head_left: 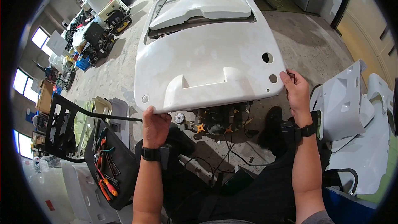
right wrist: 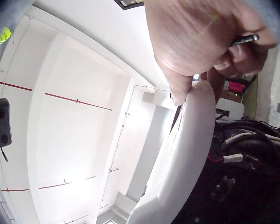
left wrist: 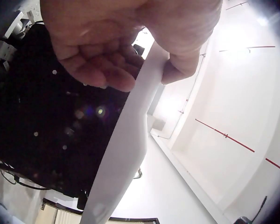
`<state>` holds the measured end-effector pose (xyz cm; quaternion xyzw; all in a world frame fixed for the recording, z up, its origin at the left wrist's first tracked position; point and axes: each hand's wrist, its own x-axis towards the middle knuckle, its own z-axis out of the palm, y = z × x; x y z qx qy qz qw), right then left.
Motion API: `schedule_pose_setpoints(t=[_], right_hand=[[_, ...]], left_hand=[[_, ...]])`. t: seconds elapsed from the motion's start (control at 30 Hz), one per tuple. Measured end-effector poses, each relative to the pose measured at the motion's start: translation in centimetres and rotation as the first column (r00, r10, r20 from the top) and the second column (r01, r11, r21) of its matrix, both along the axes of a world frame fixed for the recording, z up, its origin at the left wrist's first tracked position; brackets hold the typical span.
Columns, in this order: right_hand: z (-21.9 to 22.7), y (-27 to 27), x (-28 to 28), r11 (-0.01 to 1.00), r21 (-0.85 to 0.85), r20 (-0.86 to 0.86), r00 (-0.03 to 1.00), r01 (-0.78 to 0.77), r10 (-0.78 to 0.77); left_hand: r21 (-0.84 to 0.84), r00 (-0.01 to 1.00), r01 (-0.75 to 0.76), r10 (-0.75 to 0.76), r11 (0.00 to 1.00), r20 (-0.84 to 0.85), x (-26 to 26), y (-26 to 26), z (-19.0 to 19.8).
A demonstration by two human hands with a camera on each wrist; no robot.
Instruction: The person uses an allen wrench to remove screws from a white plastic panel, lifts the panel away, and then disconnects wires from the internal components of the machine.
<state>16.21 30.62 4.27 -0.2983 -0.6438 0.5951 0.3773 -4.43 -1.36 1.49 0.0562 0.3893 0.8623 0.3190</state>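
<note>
A large white moulded cover (head_left: 199, 54) spans the middle of the head view, with two round holes at its right and a raised lid at its far end. My left hand (head_left: 155, 129) grips its near left corner, thumb on top and fingers curled beneath. At the near right edge, my right hand (head_left: 297, 93) pinches the cover between thumb and fingers. A thin dark metal rod (right wrist: 245, 40), bent like a hex key in the head view, is also tucked in the right hand's fingers. Under the near edge show valves with orange handles (head_left: 200, 128) and a round gauge (head_left: 179, 118).
On the left, a black chair seat (head_left: 120, 174) carries pliers and screwdrivers (head_left: 108, 186). White moulded panels (head_left: 342, 103) stand at the right. Black cables (head_left: 228, 157) trail over the floor between the legs. Machines and boxes (head_left: 99, 33) line the far left.
</note>
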Motion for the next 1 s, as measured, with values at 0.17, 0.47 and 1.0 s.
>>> schedule_pose_setpoints(t=[0.17,0.47,1.0], right_hand=[[0.06,-0.12,-0.04,1.0,-0.001,0.004,1.0,0.006,-0.006],[0.12,-0.17,-0.02,1.0,0.01,0.012,1.0,0.01,-0.01],[-0.27,0.08,0.01,1.0,0.004,0.0,1.0,-0.011,0.011]], left_hand=[[-0.012,1.0,-0.019,0.019,1.0,0.001,0.07,-0.16,-0.09],[-0.055,0.998,-0.058,0.058,0.997,-0.008,0.28,-0.31,-0.07],[-0.14,0.993,-0.114,0.114,0.984,-0.006,0.4,-0.74,-0.08]])
